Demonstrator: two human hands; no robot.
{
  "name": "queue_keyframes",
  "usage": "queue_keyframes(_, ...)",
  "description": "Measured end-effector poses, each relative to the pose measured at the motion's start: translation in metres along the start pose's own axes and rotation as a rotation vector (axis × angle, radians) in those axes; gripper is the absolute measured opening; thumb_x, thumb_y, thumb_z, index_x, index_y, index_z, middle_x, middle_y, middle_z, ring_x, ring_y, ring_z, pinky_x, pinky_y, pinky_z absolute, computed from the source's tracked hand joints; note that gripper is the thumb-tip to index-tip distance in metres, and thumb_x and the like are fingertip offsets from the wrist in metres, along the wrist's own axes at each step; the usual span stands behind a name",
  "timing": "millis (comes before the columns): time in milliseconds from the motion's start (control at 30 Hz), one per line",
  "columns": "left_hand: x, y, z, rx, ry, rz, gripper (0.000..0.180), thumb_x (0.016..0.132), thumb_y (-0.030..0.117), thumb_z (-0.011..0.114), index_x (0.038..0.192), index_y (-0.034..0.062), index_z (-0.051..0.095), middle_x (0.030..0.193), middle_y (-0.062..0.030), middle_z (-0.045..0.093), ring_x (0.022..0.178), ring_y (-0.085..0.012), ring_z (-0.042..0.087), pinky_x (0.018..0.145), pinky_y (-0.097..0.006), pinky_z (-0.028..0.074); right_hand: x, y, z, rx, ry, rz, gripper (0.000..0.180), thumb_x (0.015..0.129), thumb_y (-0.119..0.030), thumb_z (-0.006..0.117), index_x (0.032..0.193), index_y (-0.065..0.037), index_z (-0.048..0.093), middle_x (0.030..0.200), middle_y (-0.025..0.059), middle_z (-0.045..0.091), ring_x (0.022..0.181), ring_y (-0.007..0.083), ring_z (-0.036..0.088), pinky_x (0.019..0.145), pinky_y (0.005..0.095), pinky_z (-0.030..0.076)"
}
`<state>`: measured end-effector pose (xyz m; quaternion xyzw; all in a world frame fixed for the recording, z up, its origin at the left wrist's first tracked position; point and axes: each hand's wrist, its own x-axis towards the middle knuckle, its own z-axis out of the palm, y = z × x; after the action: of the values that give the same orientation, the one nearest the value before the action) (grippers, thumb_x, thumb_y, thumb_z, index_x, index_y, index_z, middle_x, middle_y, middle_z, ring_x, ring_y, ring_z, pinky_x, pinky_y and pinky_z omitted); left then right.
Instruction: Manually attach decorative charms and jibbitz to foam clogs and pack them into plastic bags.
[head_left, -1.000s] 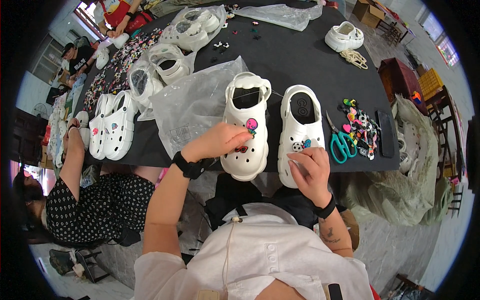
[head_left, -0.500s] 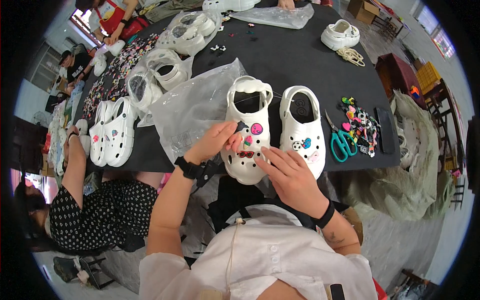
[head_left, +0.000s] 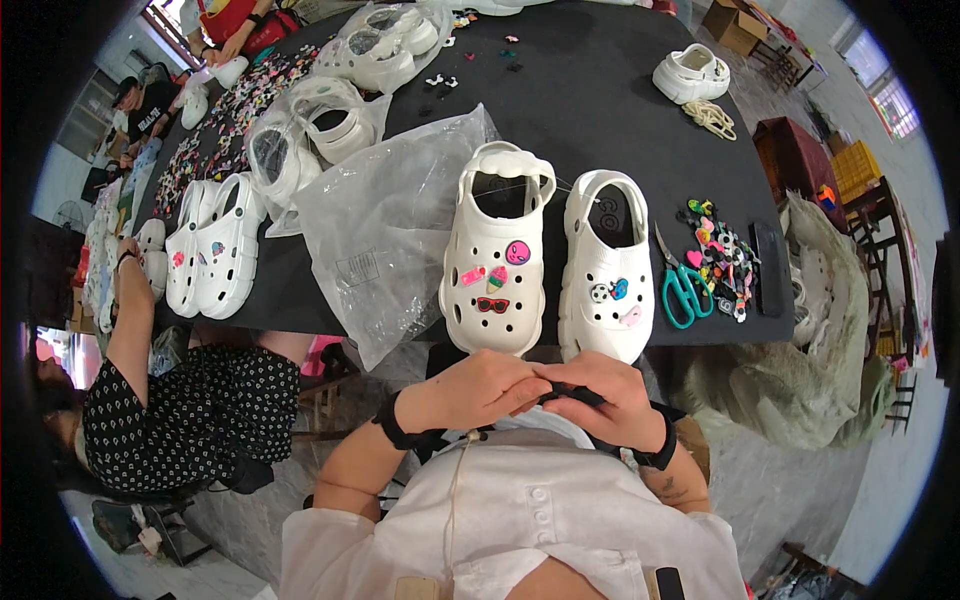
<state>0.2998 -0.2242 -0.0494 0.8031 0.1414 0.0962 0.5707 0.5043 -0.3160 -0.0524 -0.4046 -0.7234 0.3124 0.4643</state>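
Both hands, left (head_left: 478, 388) and right (head_left: 605, 396), meet fingertip to fingertip over a small dark piece (head_left: 563, 393) below the desk (head_left: 600, 110) edge, near two smooth white perforated clogs (head_left: 497, 250) studded with colourful charms.

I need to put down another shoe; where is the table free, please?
Bare black table lies beyond the two white clogs, between the plastic bag and the far shoe. Crowded: right edge with scissors and charms, left side with bagged shoes.
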Motion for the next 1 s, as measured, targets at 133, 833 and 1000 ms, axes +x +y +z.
queue_keyframes(133,-0.001,-0.006,0.007,0.048,0.104,0.067,0.026,0.099,0.023,0.053,0.082,0.0037,0.059,0.069,-0.0086,0.060,0.065,-0.0298,0.059,0.061,-0.039,0.046,-0.006,0.000,-0.008,-0.015,0.013,0.062,0.033,0.076,0.000,0.077,0.108,-0.003,0.069,0.084,0.0109,0.067,0.071,0.0251,0.063,0.062,0.0331,0.048)
queue_keyframes(833,-0.067,-0.026,-0.009,0.230,0.704,-0.334,0.021,0.094,0.020,0.062,0.085,0.0015,0.063,0.068,-0.0086,0.062,0.058,-0.0212,0.058,0.055,-0.032,0.043,-0.046,0.099,-0.113,-0.627,0.690,0.313,0.039,0.094,-0.011,0.063,0.131,-0.005,0.057,0.133,0.0067,0.058,0.119,0.0181,0.053,0.099,0.0325,0.041)
queue_keyframes(1000,-0.062,-0.033,-0.009,0.227,0.756,-0.313,0.022,0.094,0.021,0.063,0.085,0.0014,0.063,0.066,-0.0077,0.061,0.055,-0.0164,0.055,0.053,-0.030,0.042,-0.021,0.045,-0.059,-0.434,0.639,0.273,0.037,0.087,-0.006,0.066,0.124,-0.004,0.061,0.135,0.0154,0.054,0.125,0.0285,0.051,0.103,0.0386,0.039)
